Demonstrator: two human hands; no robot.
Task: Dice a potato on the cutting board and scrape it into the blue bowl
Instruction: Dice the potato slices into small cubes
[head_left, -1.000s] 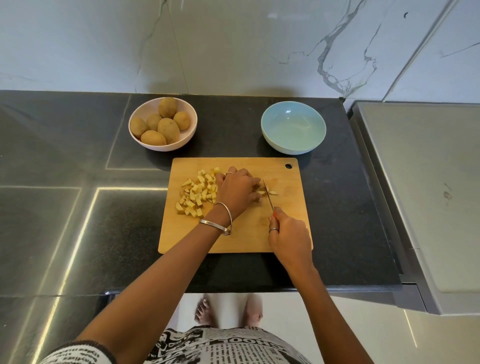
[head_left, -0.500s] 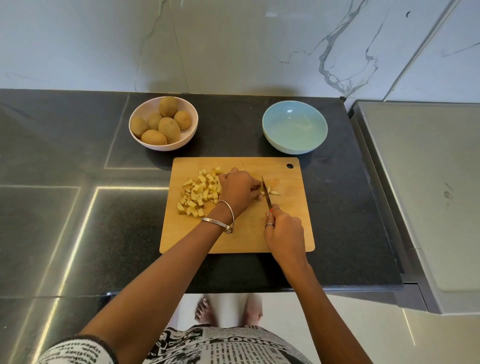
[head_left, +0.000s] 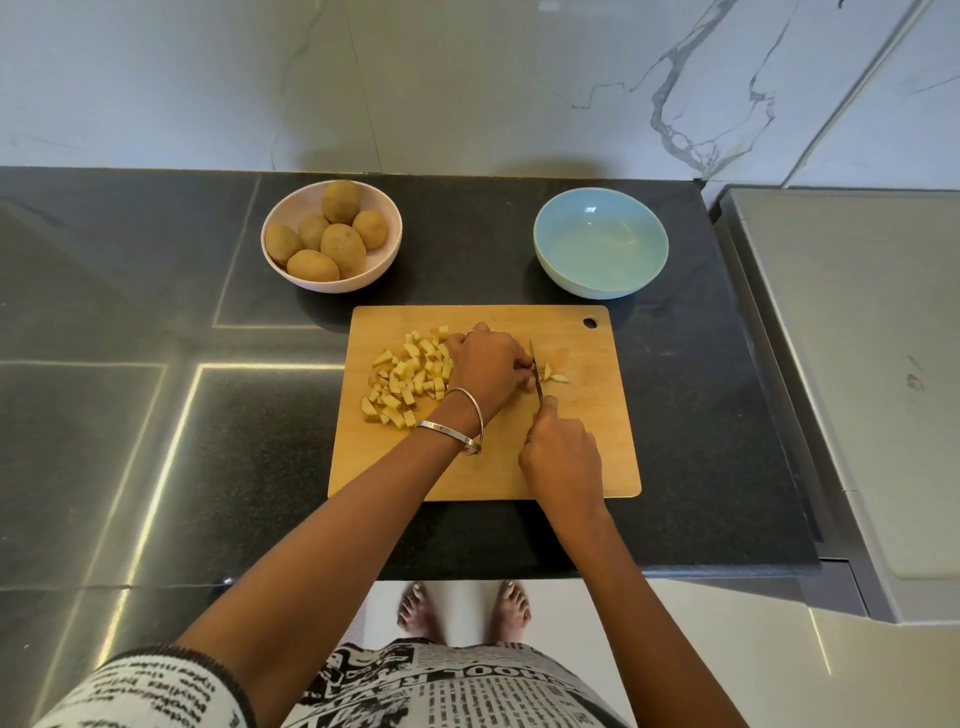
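Right now the left hand (head_left: 491, 366) curls down over a potato piece on the cutting board (head_left: 587, 441); the right hand (head_left: 561, 452) grips the knife (head_left: 535, 371).

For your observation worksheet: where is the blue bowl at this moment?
In the head view, the blue bowl sits empty on the dark counter, just beyond the cutting board's far right corner, to the right of the bowl of whole potatoes.

Open wood along the cutting board (head_left: 597, 441) right side; bare countertop (head_left: 467, 244) between pink potato bowl (head_left: 387, 262) and blue bowl (head_left: 550, 260); diced pile (head_left: 408, 382) blocking board's left.
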